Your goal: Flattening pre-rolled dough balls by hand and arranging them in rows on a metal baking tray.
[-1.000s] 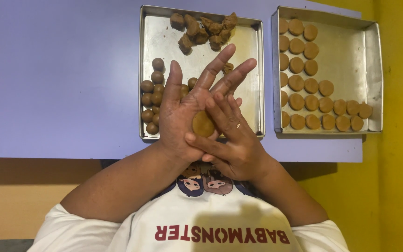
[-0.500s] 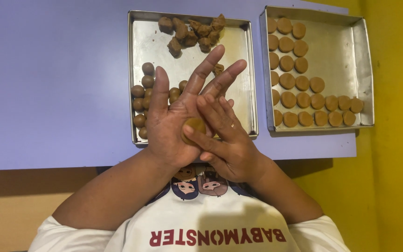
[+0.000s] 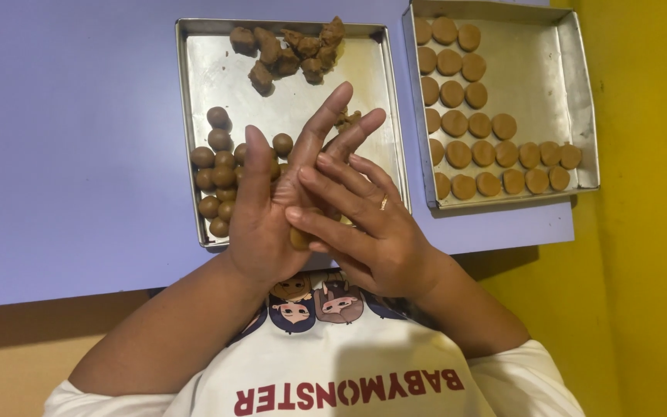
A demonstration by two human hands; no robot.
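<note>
Both hands sit lower over the tray than a moment ago, and the dough piece point(image 3: 300, 237) between them now shows only as a small sliver at the heel of the palms. Pressed flat together, the left hand point(image 3: 272, 208) lies under the right hand point(image 3: 364, 232), grasping the dough between open palms with fingers stretched out. Beyond the left fingers, dough balls point(image 3: 221, 166) cluster on the near tray point(image 3: 194, 93), with rough dough lumps point(image 3: 287, 48) farther up. Right of the hands, a second tray point(image 3: 580, 116) on the table point(image 3: 71, 139) holds flattened rounds point(image 3: 480, 154).
</note>
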